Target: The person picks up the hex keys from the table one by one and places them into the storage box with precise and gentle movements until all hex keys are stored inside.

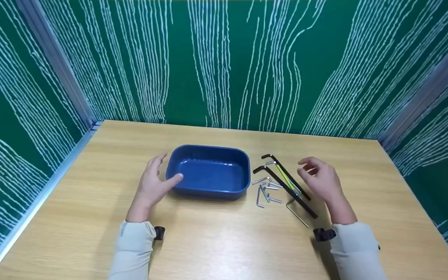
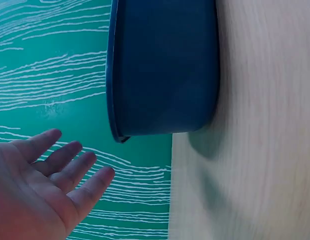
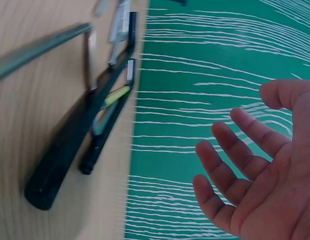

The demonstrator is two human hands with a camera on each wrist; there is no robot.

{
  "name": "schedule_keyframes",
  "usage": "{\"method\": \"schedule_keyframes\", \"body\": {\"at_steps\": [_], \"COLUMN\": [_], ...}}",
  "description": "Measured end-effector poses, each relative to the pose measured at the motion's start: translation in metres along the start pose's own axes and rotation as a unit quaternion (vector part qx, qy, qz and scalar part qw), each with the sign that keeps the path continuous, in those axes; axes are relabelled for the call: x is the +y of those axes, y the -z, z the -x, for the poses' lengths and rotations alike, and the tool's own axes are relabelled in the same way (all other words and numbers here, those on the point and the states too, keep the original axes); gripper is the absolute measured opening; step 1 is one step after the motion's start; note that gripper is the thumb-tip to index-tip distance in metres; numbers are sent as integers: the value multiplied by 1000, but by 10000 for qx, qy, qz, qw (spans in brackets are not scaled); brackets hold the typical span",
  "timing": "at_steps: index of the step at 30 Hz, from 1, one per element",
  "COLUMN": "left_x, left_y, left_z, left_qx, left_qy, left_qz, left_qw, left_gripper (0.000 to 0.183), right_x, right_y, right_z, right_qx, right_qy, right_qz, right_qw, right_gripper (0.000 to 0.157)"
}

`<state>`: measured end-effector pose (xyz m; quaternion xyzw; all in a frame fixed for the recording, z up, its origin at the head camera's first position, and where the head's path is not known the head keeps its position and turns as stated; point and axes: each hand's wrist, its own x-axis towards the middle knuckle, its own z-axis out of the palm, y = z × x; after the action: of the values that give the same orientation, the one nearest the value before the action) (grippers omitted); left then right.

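Note:
A blue rectangular plastic basin [image 1: 208, 190] stands on the table, and its side wall [image 2: 165, 70] fills the top of the left wrist view. My left hand [image 1: 154, 186] is at the basin's left end with fingers spread; in its wrist view the hand [image 2: 50, 185] is apart from the wall. Right of the basin lies a loose group of hex keys: two long black ones [image 1: 305, 208], a yellow-green one [image 1: 285, 175], a brass-toned one [image 1: 298, 215] and several small silver ones [image 1: 260, 196]. My right hand [image 1: 321, 179] hovers right of them, fingers loosely bent, holding nothing.
The wooden table [image 1: 224, 241] runs back to a green wall [image 1: 243, 70] with white wavy lines. Grey posts [image 1: 56, 62] stand at the corners. Small black wrist cameras [image 1: 324, 234] sit by both cuffs.

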<state>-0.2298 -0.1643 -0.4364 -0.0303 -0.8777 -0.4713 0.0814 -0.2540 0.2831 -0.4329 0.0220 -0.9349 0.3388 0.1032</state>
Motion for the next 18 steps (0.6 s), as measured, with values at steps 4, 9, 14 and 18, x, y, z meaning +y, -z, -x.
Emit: {"method": "schedule_keyframes", "body": {"at_steps": [4,9,14,18], "left_x": [-4,-10,-14,-16], "left_y": [-2,-2,-7,-13], "left_z": [-1,-6,-15,-20], "left_qx": [-219,-559,-738,-725], "left_qy": [280,626,777,741], "left_qz": [53,333,-15,-350], "left_qw": [9994,9959,9942,9940], "left_gripper": [95,100,111,117], "right_x": [7,15,20,22], "right_y": [-8,-19,-28,-33], "right_z": [-12,-29,-45,-52], "right_qx": [-424,-884,-1198,-1450], "right_qy": [-181,-353,-444,-583], "right_qz": [157,390,717,868], "right_qw": [9988,9947,9892,9839], "right_gripper": [29,28,27,25]}}
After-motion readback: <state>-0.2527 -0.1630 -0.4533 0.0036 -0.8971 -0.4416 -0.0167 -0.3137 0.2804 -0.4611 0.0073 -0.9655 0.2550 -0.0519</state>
